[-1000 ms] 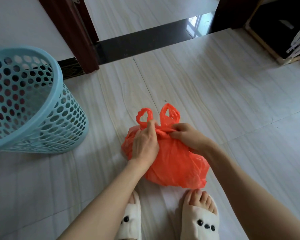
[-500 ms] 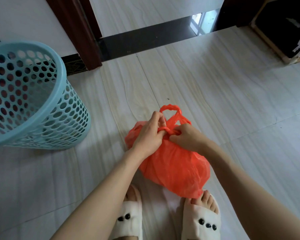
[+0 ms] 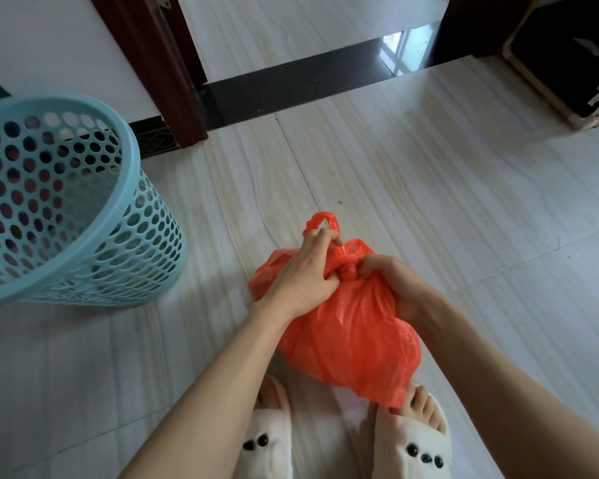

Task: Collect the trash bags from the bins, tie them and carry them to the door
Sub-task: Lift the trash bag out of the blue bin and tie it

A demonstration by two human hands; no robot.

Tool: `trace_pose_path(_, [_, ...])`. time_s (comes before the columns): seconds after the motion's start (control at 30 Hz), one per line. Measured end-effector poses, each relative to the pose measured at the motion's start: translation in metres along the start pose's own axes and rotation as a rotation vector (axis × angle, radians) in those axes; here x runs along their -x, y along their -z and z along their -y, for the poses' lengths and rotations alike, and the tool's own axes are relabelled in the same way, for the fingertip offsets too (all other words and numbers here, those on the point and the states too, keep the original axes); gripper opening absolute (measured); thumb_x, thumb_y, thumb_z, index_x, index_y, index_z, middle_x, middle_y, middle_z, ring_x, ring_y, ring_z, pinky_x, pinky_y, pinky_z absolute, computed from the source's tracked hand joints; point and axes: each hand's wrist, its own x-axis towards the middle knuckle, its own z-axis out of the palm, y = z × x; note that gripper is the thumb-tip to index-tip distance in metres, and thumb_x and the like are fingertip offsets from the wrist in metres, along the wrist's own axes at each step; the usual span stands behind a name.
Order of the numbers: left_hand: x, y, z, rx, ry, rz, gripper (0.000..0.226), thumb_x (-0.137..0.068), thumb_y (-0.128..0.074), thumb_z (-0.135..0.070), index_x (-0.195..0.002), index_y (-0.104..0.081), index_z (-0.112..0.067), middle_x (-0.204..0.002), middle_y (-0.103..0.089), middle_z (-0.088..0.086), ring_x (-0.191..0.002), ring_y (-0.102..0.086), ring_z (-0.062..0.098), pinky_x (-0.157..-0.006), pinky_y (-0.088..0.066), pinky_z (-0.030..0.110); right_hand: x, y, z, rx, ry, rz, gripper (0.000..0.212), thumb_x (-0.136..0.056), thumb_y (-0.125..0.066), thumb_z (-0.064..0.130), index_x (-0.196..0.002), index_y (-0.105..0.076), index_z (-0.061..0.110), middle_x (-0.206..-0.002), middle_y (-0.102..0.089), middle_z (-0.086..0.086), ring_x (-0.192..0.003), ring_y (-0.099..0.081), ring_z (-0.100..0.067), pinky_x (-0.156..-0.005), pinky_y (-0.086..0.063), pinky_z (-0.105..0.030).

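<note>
White slippers [image 3: 268, 440] stood nearest the camera, on pale floor tile [image 3: 429, 209]. Just beyond them sat the orange trash bag [image 3: 353, 340], resting on the floor against the right foot. Left hand [image 3: 301, 274] had its fingers [image 3: 325, 236] clamped on one handle loop [image 3: 322, 221]; right hand [image 3: 391, 278] was pinched tight on the other strand, a small knot [image 3: 348, 273] between them.

Risk, as judged: thin film could tear at the knot under a hard pull, or a loose knot could slip during the carry.

Blue perforated bin [image 3: 66, 202] stood well apart to the left. Open floor ran ahead to the dark threshold [image 3: 291, 88]; brown door frame [image 3: 153, 63] edged it on the left, a dark cabinet [image 3: 564, 53] far right.
</note>
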Motion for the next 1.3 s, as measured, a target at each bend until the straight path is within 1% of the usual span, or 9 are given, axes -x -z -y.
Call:
trace_pose_path(0.1, [0.003, 0.002, -0.001, -0.078, -0.001, 0.032, 0.041, -0.080, -0.063, -0.019, -0.115, -0.041, -0.023, -0.110, -0.045, -0.004, -0.100, -0.053, 0.015, -0.078, -0.040, 0.027, 0.005, 0.002, 0.008, 0.101, -0.088, 0.085, 0.029, -0.061, -0.037, 0.004, -0.065, -0.067, 0.003, -0.062, -0.064, -0.009, -0.060, -0.062, -0.020, -0.063, -0.056, -0.026])
trace_pose_path(0.3, [0.005, 0.003, -0.004, -0.022, 0.041, 0.071, 0.046, -0.075, -0.068, -0.021, -0.113, -0.043, -0.026, -0.104, -0.043, -0.008, -0.090, -0.046, 0.008, -0.084, -0.046, 0.033, 0.007, 0.003, 0.009, 0.125, -0.059, 0.044, 0.040, -0.073, -0.029, 0.003, -0.075, -0.068, 0.004, -0.063, -0.065, -0.009, -0.060, -0.062, -0.021, -0.064, -0.053, -0.028])
trace_pose_path(0.5, [0.014, -0.012, 0.004, -0.082, -0.091, -0.221, 0.028, -0.075, -0.070, -0.030, -0.094, -0.059, -0.013, -0.106, -0.052, -0.003, -0.096, -0.049, 0.004, -0.077, -0.038, 0.014, 0.008, 0.001, -0.001, 0.066, 0.043, -0.030, 0.034, -0.086, -0.037, 0.019, -0.086, -0.067, 0.004, -0.077, -0.068, -0.010, -0.071, -0.063, -0.020, -0.076, -0.049, -0.033])
trace_pose_path(0.63, [0.013, -0.019, 0.013, -0.249, -0.118, -0.404, 0.016, -0.076, -0.059, -0.031, -0.081, -0.064, -0.016, -0.091, -0.056, 0.002, -0.087, -0.048, 0.010, -0.077, -0.037, 0.020, 0.005, -0.003, -0.014, 0.220, 0.215, -0.259, 0.043, -0.094, -0.036, 0.032, -0.086, -0.069, 0.006, -0.089, -0.070, -0.009, -0.088, -0.064, -0.020, -0.091, -0.046, -0.036])
trace_pose_path(0.73, [0.010, -0.019, 0.012, -0.203, -0.111, -0.350, 0.010, -0.076, -0.060, -0.022, -0.078, -0.064, -0.012, -0.080, -0.053, -0.003, -0.080, -0.048, 0.008, -0.074, -0.037, 0.019, 0.013, -0.010, -0.016, 0.724, 0.386, -0.494, 0.045, -0.098, -0.032, 0.030, -0.081, -0.060, 0.000, -0.074, -0.059, 0.001, -0.073, -0.053, -0.011, -0.071, -0.040, -0.014])
trace_pose_path(0.87, [0.010, -0.016, 0.003, 0.076, -0.053, -0.282, 0.011, -0.079, -0.065, -0.011, -0.071, -0.058, -0.015, -0.074, -0.055, -0.014, -0.077, -0.050, -0.001, -0.073, -0.035, 0.001, 0.017, -0.013, -0.018, 0.823, 0.524, -0.536, 0.042, -0.100, -0.028, 0.025, -0.071, -0.051, 0.005, -0.067, -0.052, 0.004, -0.061, -0.047, -0.003, -0.059, -0.035, -0.019])
trace_pose_path(1.0, [0.013, -0.019, 0.000, 0.195, 0.013, -0.270, 0.027, -0.081, -0.062, -0.018, -0.067, -0.043, -0.031, -0.077, -0.063, -0.007, -0.080, -0.063, 0.011, -0.078, -0.049, 0.026, 0.014, -0.008, -0.020, 0.803, 0.531, -0.572, 0.038, -0.100, -0.027, 0.020, -0.077, -0.056, 0.008, -0.072, -0.056, 0.003, -0.063, -0.049, -0.002, -0.056, -0.034, -0.015])
trace_pose_path(1.07, [0.012, -0.018, -0.003, 0.160, 0.052, -0.264, 0.035, -0.083, -0.061, -0.012, -0.068, -0.037, -0.034, -0.070, -0.055, -0.007, -0.076, -0.062, 0.017, -0.075, -0.046, 0.033, 0.011, -0.003, -0.025, 0.917, 0.600, -0.576, 0.038, -0.100, -0.028, 0.019, -0.092, -0.063, 0.008, -0.089, -0.063, -0.005, -0.079, -0.055, -0.010, -0.067, -0.034, -0.017])
trace_pose_path(1.3, [0.006, -0.010, -0.009, 0.238, 0.133, -0.121, 0.014, -0.090, -0.049, -0.008, -0.092, -0.038, -0.017, -0.077, -0.058, -0.009, -0.068, -0.047, 0.000, -0.068, -0.032, -0.004, 0.010, 0.001, -0.026, 1.113, 0.756, -0.509, 0.042, -0.094, -0.028, 0.022, -0.101, -0.065, 0.004, -0.105, -0.062, -0.012, -0.095, -0.056, -0.019, -0.083, -0.033, -0.012])
